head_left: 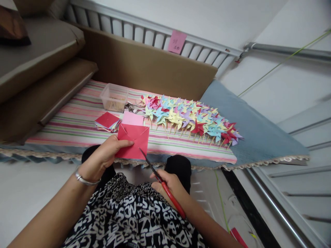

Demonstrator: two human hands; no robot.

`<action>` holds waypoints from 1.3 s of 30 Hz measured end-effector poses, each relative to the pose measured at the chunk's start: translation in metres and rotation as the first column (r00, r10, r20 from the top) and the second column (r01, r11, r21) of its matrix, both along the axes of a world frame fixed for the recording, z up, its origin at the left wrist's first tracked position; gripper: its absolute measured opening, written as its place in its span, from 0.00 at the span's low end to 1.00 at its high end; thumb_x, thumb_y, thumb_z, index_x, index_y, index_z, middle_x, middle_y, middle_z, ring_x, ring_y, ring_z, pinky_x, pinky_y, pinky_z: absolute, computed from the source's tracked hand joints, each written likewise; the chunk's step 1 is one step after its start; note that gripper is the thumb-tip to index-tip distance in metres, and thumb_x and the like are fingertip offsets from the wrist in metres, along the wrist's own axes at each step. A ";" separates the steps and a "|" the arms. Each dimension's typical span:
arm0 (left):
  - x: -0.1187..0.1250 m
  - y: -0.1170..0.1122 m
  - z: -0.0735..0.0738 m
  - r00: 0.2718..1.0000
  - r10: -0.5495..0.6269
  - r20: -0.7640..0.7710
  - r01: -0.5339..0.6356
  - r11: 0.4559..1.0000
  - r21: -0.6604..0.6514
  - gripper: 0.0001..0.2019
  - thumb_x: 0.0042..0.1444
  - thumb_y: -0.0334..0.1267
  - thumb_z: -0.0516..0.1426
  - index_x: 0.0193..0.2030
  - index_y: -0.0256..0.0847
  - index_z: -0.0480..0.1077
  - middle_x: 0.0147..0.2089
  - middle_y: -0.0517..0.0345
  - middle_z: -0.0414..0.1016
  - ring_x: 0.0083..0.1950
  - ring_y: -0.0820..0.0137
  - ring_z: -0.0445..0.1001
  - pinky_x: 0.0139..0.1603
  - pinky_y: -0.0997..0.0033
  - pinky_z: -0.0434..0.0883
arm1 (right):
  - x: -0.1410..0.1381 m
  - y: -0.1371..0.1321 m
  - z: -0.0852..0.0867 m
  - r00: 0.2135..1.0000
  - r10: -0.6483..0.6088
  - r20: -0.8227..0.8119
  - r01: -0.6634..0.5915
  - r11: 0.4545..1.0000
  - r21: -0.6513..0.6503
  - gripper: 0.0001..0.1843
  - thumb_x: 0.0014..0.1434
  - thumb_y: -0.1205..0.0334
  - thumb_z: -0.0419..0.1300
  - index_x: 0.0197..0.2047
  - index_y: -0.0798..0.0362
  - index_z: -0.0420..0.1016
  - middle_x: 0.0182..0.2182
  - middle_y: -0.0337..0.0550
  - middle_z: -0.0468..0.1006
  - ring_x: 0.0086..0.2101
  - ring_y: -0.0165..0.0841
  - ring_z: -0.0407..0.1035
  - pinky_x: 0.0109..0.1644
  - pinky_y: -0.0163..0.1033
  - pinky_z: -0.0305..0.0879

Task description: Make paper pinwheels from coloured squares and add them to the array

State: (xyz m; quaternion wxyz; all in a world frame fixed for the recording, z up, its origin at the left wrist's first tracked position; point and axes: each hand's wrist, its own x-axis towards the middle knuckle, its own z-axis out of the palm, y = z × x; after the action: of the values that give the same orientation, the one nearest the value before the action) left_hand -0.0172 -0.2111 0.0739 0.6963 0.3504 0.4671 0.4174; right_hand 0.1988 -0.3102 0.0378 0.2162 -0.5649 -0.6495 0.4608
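Note:
My left hand (113, 148) pinches a red paper square (137, 136), thumb on top. Slits run in from its two upper corners toward the middle. A pair of scissors (168, 193) with red handles is in my right hand (165, 182); the dark blades lie at the square's lower right part. Behind the square are a pink paper sheet (133, 119) and a stack of coloured paper squares (107, 121), red on top. To the right, many paper pinwheels (186, 117) on thin sticks lie in rows on the striped cloth (74, 119).
A clear plastic box (113, 98) with thin sticks stands at the back, small metal pieces (133, 108) beside it. A brown board (144, 65) leans on the white railing (129, 31), which bears a pink note (177, 42). Wrapped packages (38, 93) fill the left.

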 end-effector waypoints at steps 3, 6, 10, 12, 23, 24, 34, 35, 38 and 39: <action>0.000 0.000 0.001 1.000 -0.005 -0.007 0.005 1.000 -0.005 0.13 0.37 0.32 0.66 0.33 0.35 0.75 0.29 0.52 0.79 0.25 0.67 0.75 0.30 0.69 0.71 | 0.000 -0.001 -0.001 1.000 -0.009 0.002 0.009 1.000 0.005 0.14 0.54 0.55 0.59 0.39 0.56 0.72 0.19 0.30 0.58 0.21 0.25 0.50 0.27 0.31 0.52; 0.001 0.000 0.001 1.000 -0.011 -0.008 0.011 1.000 -0.003 0.13 0.37 0.31 0.66 0.33 0.35 0.75 0.28 0.52 0.79 0.25 0.66 0.75 0.30 0.69 0.71 | 0.001 -0.001 -0.002 1.000 0.000 0.010 0.000 1.000 0.011 0.14 0.54 0.54 0.59 0.39 0.56 0.73 0.19 0.31 0.59 0.21 0.25 0.51 0.27 0.31 0.52; 0.001 0.000 0.001 1.000 -0.010 -0.020 0.010 1.000 -0.009 0.12 0.36 0.32 0.67 0.32 0.35 0.75 0.28 0.51 0.79 0.25 0.65 0.75 0.29 0.68 0.71 | 0.001 -0.001 0.000 0.999 -0.006 0.032 0.006 1.000 0.009 0.13 0.53 0.56 0.59 0.39 0.55 0.73 0.19 0.32 0.61 0.21 0.25 0.53 0.27 0.31 0.53; 0.001 0.000 0.000 1.000 -0.011 -0.026 0.011 1.000 -0.006 0.12 0.36 0.32 0.67 0.31 0.35 0.75 0.28 0.50 0.79 0.24 0.65 0.75 0.29 0.68 0.71 | 0.001 0.000 0.001 0.998 -0.014 0.064 0.014 1.000 0.011 0.13 0.52 0.57 0.60 0.39 0.55 0.73 0.18 0.31 0.61 0.22 0.26 0.54 0.27 0.31 0.54; 0.005 -0.001 0.001 0.999 -0.042 0.007 0.042 0.999 0.026 0.13 0.35 0.32 0.67 0.32 0.34 0.75 0.28 0.51 0.80 0.25 0.66 0.75 0.30 0.69 0.72 | 0.001 0.000 0.006 0.995 -0.009 0.101 0.003 0.998 0.065 0.15 0.52 0.57 0.60 0.41 0.56 0.73 0.20 0.33 0.63 0.23 0.27 0.57 0.30 0.32 0.57; 0.006 -0.001 0.001 0.999 -0.045 0.010 0.045 0.999 0.028 0.13 0.36 0.32 0.67 0.32 0.35 0.75 0.29 0.51 0.80 0.26 0.66 0.76 0.30 0.69 0.72 | 0.001 0.000 0.006 0.995 -0.007 0.104 0.000 0.998 0.068 0.15 0.52 0.57 0.60 0.41 0.56 0.73 0.21 0.33 0.64 0.23 0.27 0.57 0.30 0.32 0.57; 0.006 -0.001 0.002 0.998 -0.056 0.016 0.056 0.998 0.028 0.13 0.36 0.32 0.67 0.32 0.34 0.75 0.29 0.51 0.80 0.26 0.66 0.76 0.30 0.69 0.72 | 0.000 0.001 0.008 0.998 -0.016 0.054 0.012 0.998 0.065 0.12 0.52 0.58 0.59 0.39 0.56 0.73 0.19 0.31 0.59 0.22 0.26 0.53 0.28 0.31 0.55; 0.006 -0.001 0.002 0.998 -0.058 0.018 0.058 0.998 0.029 0.13 0.36 0.32 0.67 0.32 0.34 0.75 0.29 0.52 0.80 0.26 0.67 0.76 0.30 0.70 0.72 | 0.000 0.001 0.007 0.999 -0.024 0.049 0.021 0.998 0.060 0.12 0.52 0.57 0.59 0.38 0.56 0.73 0.18 0.31 0.58 0.21 0.26 0.52 0.28 0.31 0.55; 0.006 -0.001 0.002 0.998 -0.068 0.012 0.068 0.997 0.022 0.13 0.35 0.32 0.67 0.32 0.34 0.75 0.29 0.52 0.80 0.26 0.67 0.76 0.29 0.70 0.72 | 0.000 0.001 0.005 0.999 -0.030 0.040 0.027 0.997 0.069 0.12 0.51 0.56 0.60 0.37 0.55 0.73 0.18 0.30 0.57 0.21 0.25 0.51 0.28 0.31 0.54; 0.006 -0.001 0.002 0.997 -0.070 0.010 0.070 0.997 0.018 0.14 0.35 0.32 0.67 0.32 0.33 0.75 0.29 0.52 0.80 0.26 0.67 0.76 0.29 0.70 0.72 | 0.001 0.001 0.004 0.999 -0.027 0.038 0.024 0.997 0.074 0.13 0.52 0.56 0.60 0.37 0.55 0.73 0.18 0.30 0.57 0.21 0.25 0.51 0.27 0.31 0.54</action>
State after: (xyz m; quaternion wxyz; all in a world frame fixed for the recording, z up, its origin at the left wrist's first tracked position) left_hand -0.0112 -0.2123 0.0759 0.7098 0.3705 0.4470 0.3989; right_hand 0.1996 -0.3091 0.0414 0.2300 -0.5736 -0.6629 0.4226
